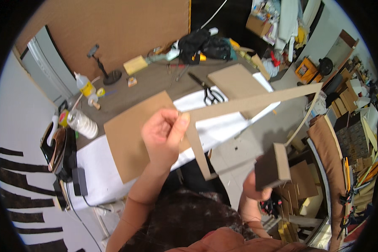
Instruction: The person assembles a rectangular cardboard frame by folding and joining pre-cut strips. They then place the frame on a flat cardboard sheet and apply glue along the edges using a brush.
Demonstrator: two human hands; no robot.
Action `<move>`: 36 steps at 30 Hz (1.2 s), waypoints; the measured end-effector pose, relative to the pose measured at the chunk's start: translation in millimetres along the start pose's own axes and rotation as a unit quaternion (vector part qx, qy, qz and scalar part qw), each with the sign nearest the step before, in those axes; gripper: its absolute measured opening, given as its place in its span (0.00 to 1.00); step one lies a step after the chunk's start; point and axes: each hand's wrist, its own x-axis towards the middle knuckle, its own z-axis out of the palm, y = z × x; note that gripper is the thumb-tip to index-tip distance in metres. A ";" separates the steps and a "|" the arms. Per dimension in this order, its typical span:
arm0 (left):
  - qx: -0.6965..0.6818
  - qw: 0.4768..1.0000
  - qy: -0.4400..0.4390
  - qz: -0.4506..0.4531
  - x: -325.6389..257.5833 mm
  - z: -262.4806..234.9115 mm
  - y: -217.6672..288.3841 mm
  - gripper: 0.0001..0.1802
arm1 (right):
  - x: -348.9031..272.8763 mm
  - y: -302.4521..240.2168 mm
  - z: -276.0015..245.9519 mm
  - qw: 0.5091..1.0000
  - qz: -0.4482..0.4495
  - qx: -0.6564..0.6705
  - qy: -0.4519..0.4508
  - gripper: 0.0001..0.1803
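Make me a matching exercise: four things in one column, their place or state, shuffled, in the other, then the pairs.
Things:
1. left hand
2. right hand
3. scissors
4. black stand

Places and states:
A. holding a box-like piece with a dark face
B. upright toward the far left of the table
C. pinching a long cardboard strip
D. lying with black handles over white paper

Pairs: 1-C, 2-A, 3-D, 4-B
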 end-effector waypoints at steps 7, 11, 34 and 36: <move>-0.062 0.997 -0.053 0.003 -1.5 27.6 -1.8 0.02 | 21.4 -24.3 -50.2 0.993 -0.106 0.020 0.046 0.49; 0.075 0.970 -0.064 0.223 1.5 25.3 -14.2 0.05 | 14.6 -32.2 -54.9 0.996 -0.064 -0.054 0.013 0.52; 0.085 0.945 0.270 -0.162 -145.2 -104.4 -98.9 0.22 | -31.0 55.1 -22.2 0.900 0.288 -0.107 -0.309 0.39; 0.047 0.932 0.283 -0.220 -141.3 -110.0 -88.6 0.21 | -33.9 59.0 -19.2 0.896 0.293 -0.100 -0.318 0.39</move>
